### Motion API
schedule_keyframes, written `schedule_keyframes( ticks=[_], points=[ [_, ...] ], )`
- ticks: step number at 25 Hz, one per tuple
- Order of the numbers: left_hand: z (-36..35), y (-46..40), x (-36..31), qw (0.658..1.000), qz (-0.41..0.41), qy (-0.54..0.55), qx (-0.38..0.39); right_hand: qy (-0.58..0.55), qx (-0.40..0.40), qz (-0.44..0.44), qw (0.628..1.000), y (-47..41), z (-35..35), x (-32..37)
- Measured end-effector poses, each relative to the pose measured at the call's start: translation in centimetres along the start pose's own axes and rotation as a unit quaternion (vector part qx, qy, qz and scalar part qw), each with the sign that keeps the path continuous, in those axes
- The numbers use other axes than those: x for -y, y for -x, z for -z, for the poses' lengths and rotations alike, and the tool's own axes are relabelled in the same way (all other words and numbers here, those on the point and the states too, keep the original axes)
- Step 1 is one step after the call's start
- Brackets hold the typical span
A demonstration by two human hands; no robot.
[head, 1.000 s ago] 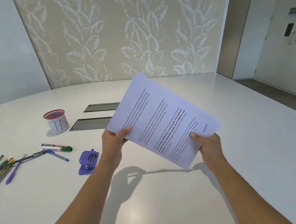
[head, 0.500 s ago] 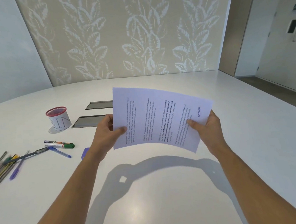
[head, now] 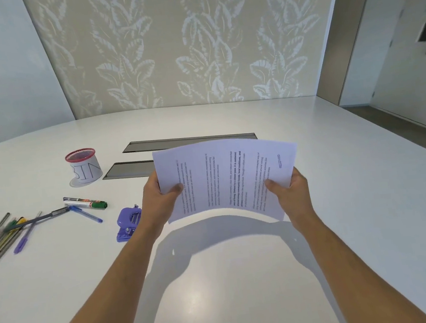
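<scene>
Printed sheet (head: pixel 224 178) held above table (head: pixel 342 200), bowed upward between both grips: left hand (head: pixel 158 204) pinches left edge, right hand (head: pixel 290 192) pinches right edge, thumbs on top.

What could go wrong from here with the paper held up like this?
1. The printed paper bows between the left hand and right hand, pinched only near its lower corners; it may crease or slip.
2. The purple hole punch sits right beside the left wrist; lowering the paper could knock it.
</scene>
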State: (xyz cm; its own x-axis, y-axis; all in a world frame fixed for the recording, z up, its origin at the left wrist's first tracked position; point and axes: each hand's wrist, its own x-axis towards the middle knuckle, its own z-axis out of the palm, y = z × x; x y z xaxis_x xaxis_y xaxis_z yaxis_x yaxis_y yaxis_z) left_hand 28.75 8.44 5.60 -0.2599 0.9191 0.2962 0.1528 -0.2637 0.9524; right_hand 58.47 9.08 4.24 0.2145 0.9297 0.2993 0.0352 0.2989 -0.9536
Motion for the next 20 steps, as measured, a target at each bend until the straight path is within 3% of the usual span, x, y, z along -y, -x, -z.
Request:
schedule_keyframes(
  ticks=[4, 9, 14, 17, 20],
  points=[
    [-0.2, 1.0, 2.0, 0.999, 0.043, -0.005, 0.011, 0.013, 0.009, -0.053, 0.998, 1.4, 0.2, -2.2],
    [-0.1, -0.1, 0.8, 1.0, 0.02, 0.002, 0.011, 0.001, 0.005, -0.034, 0.999, 0.3, 0.4, -1.2],
    [-0.5, 0.8, 2.5, 0.999, 0.033, 0.009, 0.018, 0.023, 0.021, -0.078, 0.996, 1.5, 0.7, -2.7],
    [-0.5, 0.3, 1.7, 0.998, 0.037, 0.038, 0.022, 0.023, 0.002, -0.083, 0.996, 1.0, 1.1, -2.2],
    [-0.4, -0.2, 1.0, 0.994, 0.049, 0.096, 0.037, -0.041, -0.057, -0.142, 0.987, 0.6, 1.5, -1.8]
  ],
)
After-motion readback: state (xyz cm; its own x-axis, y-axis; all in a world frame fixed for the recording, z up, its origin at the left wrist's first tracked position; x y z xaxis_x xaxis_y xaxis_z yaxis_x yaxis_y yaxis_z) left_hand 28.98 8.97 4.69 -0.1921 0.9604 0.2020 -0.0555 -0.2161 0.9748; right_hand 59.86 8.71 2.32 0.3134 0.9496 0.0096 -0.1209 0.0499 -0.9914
